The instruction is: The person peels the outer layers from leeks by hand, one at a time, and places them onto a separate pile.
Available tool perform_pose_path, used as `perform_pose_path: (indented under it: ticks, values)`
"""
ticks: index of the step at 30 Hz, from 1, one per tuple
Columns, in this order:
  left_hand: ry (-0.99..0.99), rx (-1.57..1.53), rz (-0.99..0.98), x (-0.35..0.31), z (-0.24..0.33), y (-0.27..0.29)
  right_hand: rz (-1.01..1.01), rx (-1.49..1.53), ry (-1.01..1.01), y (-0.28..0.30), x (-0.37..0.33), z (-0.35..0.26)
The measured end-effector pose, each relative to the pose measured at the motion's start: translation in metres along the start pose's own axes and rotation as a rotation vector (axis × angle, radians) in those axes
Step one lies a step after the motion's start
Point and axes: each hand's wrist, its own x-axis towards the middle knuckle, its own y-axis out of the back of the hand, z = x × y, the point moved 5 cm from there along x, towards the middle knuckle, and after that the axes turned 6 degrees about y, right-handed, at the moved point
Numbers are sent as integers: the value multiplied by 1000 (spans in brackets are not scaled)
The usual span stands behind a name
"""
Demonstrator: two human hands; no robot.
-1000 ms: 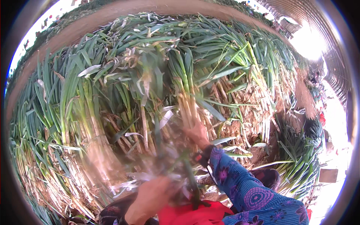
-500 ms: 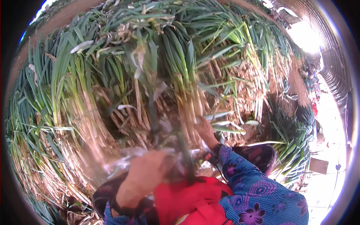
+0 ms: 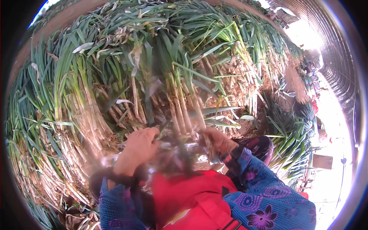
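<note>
My right hand (image 3: 217, 141) is closed around the pale root end of a green onion (image 3: 197, 109). That stalk leans up and to the left, its green leaves reaching into the pile. Just left of it stand several more green onions (image 3: 177, 103) close together, touched by neither hand. My left hand (image 3: 138, 147) is beside their lower ends, with bent fingers and a gap between thumb and forefinger. Nothing shows in that gap, though the fingertips are slightly blurred. A dark blurred strip hides part of the space between the hands.
Green onions (image 3: 82, 99) are heaped in a wide bank ahead and to the left, roots toward me. More leaves (image 3: 289, 142) lie at the right, near a brown piece of board (image 3: 322, 161). A red apron (image 3: 191, 199) covers my lap. A ribbed curved wall (image 3: 343, 65) rises at far right.
My left hand has moved up and forward, and is less blurred. My right hand has shifted slightly right and lower, drawing one green onion apart from the bunch beside it.
</note>
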Motion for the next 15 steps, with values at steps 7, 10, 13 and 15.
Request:
perform_pose_path:
  ticks: [7,10,13,15]
  values:
    - [-52,-336,46,39,26,-49,-16,-159,282,36,-114,17]
    - [28,-587,-64,83,31,-102,74,-364,279,22,-175,1]
    - [170,-1042,-289,92,76,-136,110,-440,308,46,-219,15]
    - [306,-1543,-395,93,117,-148,101,-374,333,52,-244,22]
